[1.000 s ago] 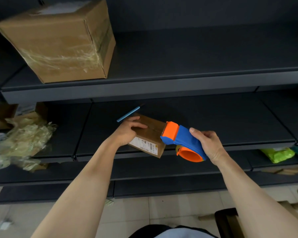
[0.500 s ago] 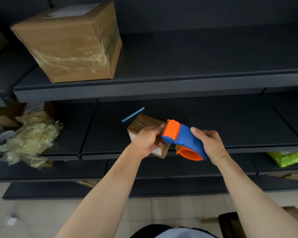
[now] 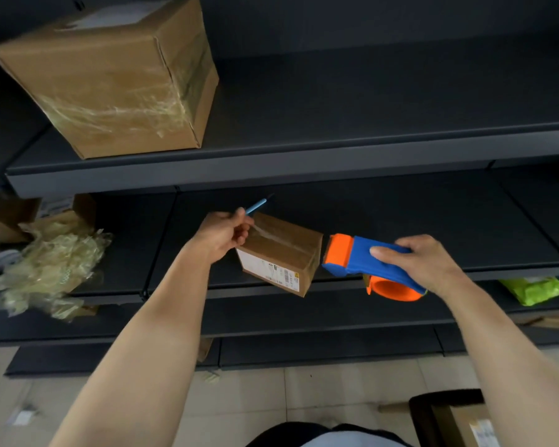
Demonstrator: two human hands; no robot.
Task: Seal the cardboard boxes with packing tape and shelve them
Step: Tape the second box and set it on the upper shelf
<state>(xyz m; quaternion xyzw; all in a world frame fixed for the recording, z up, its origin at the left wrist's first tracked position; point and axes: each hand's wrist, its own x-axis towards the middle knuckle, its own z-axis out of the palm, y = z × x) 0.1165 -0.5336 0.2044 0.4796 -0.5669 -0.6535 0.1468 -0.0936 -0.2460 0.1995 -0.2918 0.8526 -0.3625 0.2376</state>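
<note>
A small cardboard box (image 3: 281,253) with a white label lies at the front of the middle shelf (image 3: 433,240). My left hand (image 3: 221,233) hovers at the box's far left corner, its fingers pinching the end of a clear tape strip (image 3: 271,237) that runs across the box top. My right hand (image 3: 423,262) grips the blue and orange tape dispenser (image 3: 365,262) just right of the box, orange mouth facing it. A large taped cardboard box (image 3: 117,79) stands on the upper shelf (image 3: 336,159) at the left.
A blue pen (image 3: 256,207) lies on the middle shelf behind the small box. Crumpled clear plastic and torn cardboard (image 3: 49,259) fill the shelf's left end. A green packet (image 3: 533,290) sits on a lower shelf, right. An open box (image 3: 465,421) stands on the floor.
My left hand moved from the dispenser's mouth to the box's left corner, drawing tape over the top. The dispenser shifted to the right, off the box.
</note>
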